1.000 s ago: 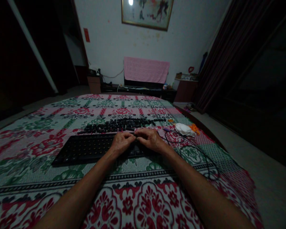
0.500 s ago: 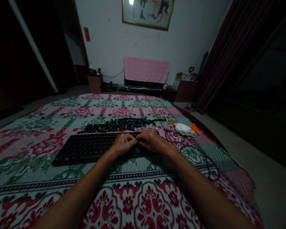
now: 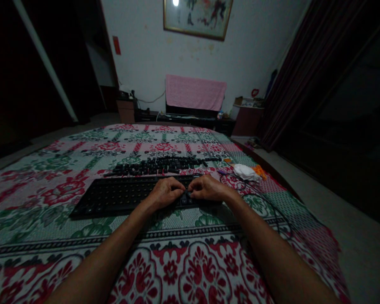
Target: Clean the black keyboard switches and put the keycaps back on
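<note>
A black keyboard (image 3: pixel 120 196) lies on a patterned cloth, its left part bare of keycaps with rows of small key posts showing. My left hand (image 3: pixel 166 192) rests over the right half of the keyboard, fingers closed together and pointing right. Close beside it, my right hand (image 3: pixel 209 188) bends over the keyboard's right end, thumb and fingers pinched. Whatever lies between the fingertips of either hand is too small and dark to make out. Several keycaps (image 3: pixel 186 202) sit on the keyboard just below the fingertips. Behind the keyboard, many loose black keycaps (image 3: pixel 155 165) lie in a long heap.
A black cable (image 3: pixel 274 207) curls over the cloth (image 3: pixel 145 270) on the right. Near it lie a crumpled white tissue (image 3: pixel 246 172) and an orange item (image 3: pixel 259 171). Beyond the table's far edge stands a low cabinet, with a pink towel (image 3: pixel 196 92) draped over a screen.
My right hand has shifted slightly right and its fingertips have parted a little from the left hand's. The left hand has moved slightly right.
</note>
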`<state>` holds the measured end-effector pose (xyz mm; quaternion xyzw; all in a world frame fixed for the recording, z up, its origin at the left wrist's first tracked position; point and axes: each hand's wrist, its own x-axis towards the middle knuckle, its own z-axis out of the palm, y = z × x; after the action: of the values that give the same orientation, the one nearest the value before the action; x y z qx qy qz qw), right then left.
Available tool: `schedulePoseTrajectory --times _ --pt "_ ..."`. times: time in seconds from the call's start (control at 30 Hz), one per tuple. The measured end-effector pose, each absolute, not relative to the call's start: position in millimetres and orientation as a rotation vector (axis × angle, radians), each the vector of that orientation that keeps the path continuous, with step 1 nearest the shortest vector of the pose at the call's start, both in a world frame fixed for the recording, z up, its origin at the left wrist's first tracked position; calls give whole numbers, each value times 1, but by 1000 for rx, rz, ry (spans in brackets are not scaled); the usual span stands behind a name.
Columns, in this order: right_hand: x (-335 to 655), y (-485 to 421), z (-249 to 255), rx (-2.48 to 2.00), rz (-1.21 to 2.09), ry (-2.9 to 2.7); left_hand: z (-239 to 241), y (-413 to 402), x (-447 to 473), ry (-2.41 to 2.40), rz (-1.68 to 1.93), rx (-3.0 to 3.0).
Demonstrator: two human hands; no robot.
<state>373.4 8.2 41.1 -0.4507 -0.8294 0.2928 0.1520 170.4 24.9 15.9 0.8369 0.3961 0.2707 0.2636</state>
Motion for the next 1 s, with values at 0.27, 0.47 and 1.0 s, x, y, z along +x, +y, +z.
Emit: schedulePoseTrajectory --times 0.27,0.47,1.0 --pt "373 8 40 -1332 955 -2287 16 22 171 963 728 2401" --pt "373 8 41 -1322 1058 -2212 13 17 176 1071 708 2482" --pt "377 12 39 -1295 1017 -2304 10 14 181 1175 723 2489"
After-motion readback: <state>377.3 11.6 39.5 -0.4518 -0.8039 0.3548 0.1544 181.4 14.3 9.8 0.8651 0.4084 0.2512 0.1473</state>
